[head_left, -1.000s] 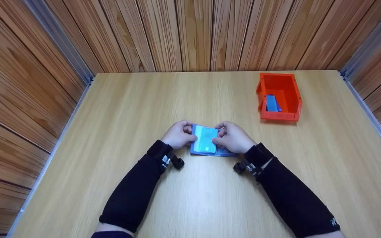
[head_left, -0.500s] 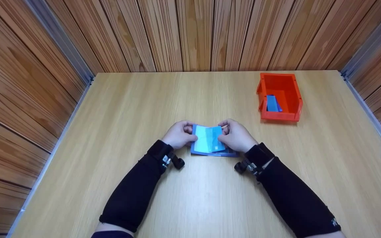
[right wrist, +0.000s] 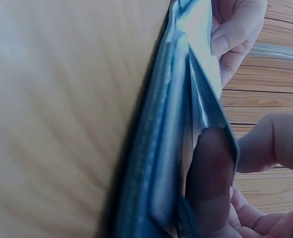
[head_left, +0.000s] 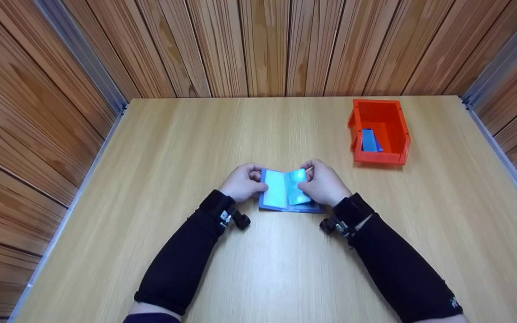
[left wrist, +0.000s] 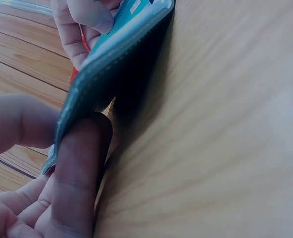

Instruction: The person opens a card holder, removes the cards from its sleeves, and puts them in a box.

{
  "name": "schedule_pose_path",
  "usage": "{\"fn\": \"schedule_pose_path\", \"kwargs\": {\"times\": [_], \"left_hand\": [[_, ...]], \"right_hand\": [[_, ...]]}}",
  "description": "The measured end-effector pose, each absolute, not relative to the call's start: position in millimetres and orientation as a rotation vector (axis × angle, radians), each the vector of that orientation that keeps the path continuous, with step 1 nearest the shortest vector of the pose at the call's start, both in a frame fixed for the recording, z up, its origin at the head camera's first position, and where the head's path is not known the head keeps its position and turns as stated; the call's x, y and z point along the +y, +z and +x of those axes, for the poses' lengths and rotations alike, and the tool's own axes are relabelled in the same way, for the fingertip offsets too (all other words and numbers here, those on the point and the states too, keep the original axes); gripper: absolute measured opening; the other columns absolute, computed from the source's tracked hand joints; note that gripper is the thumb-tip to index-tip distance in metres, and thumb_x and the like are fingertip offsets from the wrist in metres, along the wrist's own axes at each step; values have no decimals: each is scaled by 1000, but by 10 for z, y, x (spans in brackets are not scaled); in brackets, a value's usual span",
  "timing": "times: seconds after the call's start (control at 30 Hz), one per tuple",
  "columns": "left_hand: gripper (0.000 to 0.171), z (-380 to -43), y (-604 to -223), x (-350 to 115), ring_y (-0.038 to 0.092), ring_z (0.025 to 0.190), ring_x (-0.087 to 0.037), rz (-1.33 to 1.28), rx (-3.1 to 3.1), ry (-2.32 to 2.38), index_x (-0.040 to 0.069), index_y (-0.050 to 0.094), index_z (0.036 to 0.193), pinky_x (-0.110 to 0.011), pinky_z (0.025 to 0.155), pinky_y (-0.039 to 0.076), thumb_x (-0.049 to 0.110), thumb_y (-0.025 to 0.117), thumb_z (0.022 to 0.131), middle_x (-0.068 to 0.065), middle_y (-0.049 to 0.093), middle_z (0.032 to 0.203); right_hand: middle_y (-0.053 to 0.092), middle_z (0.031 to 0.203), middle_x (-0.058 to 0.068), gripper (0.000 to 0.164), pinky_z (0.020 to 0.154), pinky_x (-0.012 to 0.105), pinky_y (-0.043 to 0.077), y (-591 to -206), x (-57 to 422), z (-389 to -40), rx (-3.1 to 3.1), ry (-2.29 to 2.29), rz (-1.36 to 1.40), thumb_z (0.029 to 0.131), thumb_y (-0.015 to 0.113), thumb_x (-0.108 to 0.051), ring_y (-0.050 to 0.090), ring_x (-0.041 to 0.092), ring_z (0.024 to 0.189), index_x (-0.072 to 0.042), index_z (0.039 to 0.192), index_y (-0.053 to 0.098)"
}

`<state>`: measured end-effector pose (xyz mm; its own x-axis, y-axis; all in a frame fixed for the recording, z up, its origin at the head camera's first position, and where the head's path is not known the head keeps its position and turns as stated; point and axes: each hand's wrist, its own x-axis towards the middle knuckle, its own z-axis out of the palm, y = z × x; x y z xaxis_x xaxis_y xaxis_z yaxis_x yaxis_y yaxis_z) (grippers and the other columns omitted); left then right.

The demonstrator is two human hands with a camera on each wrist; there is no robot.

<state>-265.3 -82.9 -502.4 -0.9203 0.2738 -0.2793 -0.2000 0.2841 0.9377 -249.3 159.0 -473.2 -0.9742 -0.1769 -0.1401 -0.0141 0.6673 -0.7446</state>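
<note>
A blue card holder (head_left: 276,208) with a stitched edge lies opened in the middle of the table. My left hand (head_left: 242,182) pinches its left cover, thumb on top and fingers beneath; in the left wrist view this cover (left wrist: 111,59) stands tilted up off the table. With thumb and fingers my right hand (head_left: 326,183) pinches a light-blue card leaf (head_left: 295,188) inside the holder, raised at a slant. The right wrist view shows a finger behind this leaf (right wrist: 213,99) and more leaves below. Whether the leaf holds a card cannot be told.
An orange-red bin (head_left: 378,158) stands at the back right of the wooden table (head_left: 195,134). Inside it lie blue flat pieces (head_left: 369,140). Wood-panelled walls (head_left: 263,49) close the table off at the back and both sides.
My right hand has moved slightly right and away from me, turning the light-blue leaf rightward and uncovering the pale inner page on the left. My left hand has stayed in place.
</note>
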Motion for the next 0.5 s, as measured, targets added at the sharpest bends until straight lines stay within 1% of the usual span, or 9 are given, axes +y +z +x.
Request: {"fn": "schedule_pose_path", "kwargs": {"times": [0.1, 0.23, 0.27, 0.37, 0.47, 0.5], "left_hand": [[51, -2657, -5022, -830, 58, 82, -15, 69, 2173, 1672, 4, 56, 128, -30, 66, 59, -1, 72, 80, 1, 53, 86], [51, -2663, -5023, -831, 59, 81, -16, 74, 2160, 1688, 4, 55, 128, -30, 67, 60, -2, 72, 79, 1, 54, 86], [51, -2664, -5025, -832, 59, 81, -15, 78, 2165, 1688, 4, 56, 127, -30, 67, 60, -2, 72, 79, 1, 54, 86], [51, -2662, -5029, -834, 57, 80, -15, 85, 2171, 1688, 4, 56, 127, -29, 66, 59, -2, 72, 80, 1, 52, 86], [51, -2657, -5033, -838, 57, 81, -15, 87, 2184, 1672, 5, 56, 128, -28, 66, 59, -1, 72, 80, 1, 51, 87], [51, -2656, -5034, -840, 57, 82, -15, 83, 2184, 1669, 5, 56, 129, -29, 67, 59, -1, 72, 81, 1, 51, 87]], "right_hand": [[51, 92, 4, 46, 62, 29, 44, -4664, 1630, -2511, 2672, -1204, -118, 85, 62, -13, 51, 19, 74, -8, 129, 49], [52, 104, 6, 50, 56, 27, 45, -4506, 1771, -2561, 2635, -1281, 0, 90, 60, -15, 52, 21, 72, -15, 138, 46], [53, 107, 7, 51, 56, 27, 46, -4464, 1822, -2579, 2648, -1308, 13, 90, 59, -14, 53, 21, 73, -14, 140, 46], [55, 113, 9, 52, 59, 27, 50, -4336, 1997, -2629, 2696, -1413, 74, 93, 59, -12, 55, 22, 77, -14, 143, 45], [56, 116, 9, 48, 66, 27, 53, -4229, 2209, -2665, 2784, -1521, 155, 95, 59, -13, 57, 22, 86, -12, 141, 46], [56, 117, 8, 47, 68, 27, 53, -4201, 2283, -2674, 2802, -1562, 210, 95, 59, -15, 57, 21, 89, -13, 140, 47]]}}
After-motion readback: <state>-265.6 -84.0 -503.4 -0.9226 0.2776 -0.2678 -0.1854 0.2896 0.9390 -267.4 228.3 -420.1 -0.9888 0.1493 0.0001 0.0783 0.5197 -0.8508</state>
